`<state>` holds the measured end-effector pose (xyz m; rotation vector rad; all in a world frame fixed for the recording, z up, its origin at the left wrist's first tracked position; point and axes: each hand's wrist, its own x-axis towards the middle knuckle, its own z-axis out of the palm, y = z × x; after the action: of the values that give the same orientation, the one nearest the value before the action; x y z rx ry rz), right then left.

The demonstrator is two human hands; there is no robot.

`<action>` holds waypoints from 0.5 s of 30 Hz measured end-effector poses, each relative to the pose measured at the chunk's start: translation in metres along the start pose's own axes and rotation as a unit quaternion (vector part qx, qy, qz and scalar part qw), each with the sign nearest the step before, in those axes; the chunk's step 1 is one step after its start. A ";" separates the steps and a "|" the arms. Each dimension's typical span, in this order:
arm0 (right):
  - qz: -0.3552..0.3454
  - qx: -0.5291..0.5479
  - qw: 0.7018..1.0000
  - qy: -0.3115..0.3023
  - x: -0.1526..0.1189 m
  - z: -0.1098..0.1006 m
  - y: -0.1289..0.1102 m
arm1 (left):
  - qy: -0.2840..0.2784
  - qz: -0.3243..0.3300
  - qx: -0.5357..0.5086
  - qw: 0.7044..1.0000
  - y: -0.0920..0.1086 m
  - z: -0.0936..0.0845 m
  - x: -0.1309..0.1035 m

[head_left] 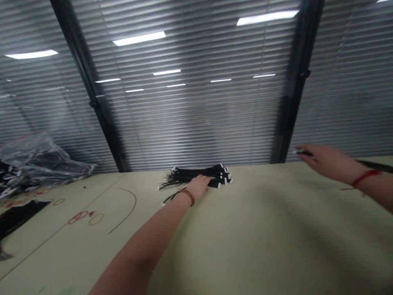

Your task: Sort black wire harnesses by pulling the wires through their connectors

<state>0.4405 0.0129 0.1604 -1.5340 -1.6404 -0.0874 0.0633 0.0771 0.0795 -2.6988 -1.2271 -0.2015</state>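
Note:
A pile of flat black cables (190,175) with white ends lies at the far side of the table, below the blinds. Stretched forward, my left hand (198,186) rests on top of this pile with its fingers extended across the cables; the fingertips are partly hidden. One dark strand loops out beside the left wrist. At the right, my right hand (325,162) is raised above the table, closed on a black cable (305,153) whose white tip sticks out past the fingers. A black length (376,165) shows behind the right wrist and runs off the right edge.
Rubber bands (96,219) and a thin curved dark strand (135,200) lie on the pale table (245,246). Clear plastic bags (52,159) with dark contents and a black piece (21,215) are at the left. Glass with blinds (196,123) stands along the back edge.

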 end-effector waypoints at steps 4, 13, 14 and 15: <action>0.000 0.098 0.995 -0.014 -0.032 0.052 0.046 | 0.012 0.022 0.012 1.000 -0.007 0.020 0.024; -0.117 0.205 0.971 -0.049 -0.047 0.123 0.009 | 0.208 0.015 -0.043 0.977 -0.049 -0.014 -0.001; -0.135 0.216 0.965 -0.056 -0.041 0.129 -0.009 | 0.250 0.002 -0.056 0.967 -0.057 -0.028 -0.002; -0.147 0.223 0.961 -0.068 -0.035 0.134 -0.030 | 0.294 -0.011 -0.071 0.953 -0.065 -0.044 -0.002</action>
<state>0.3404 0.0560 0.0697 -0.9683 -1.8379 0.2206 0.0107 0.1079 0.1283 -2.4423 -1.0783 -1.0430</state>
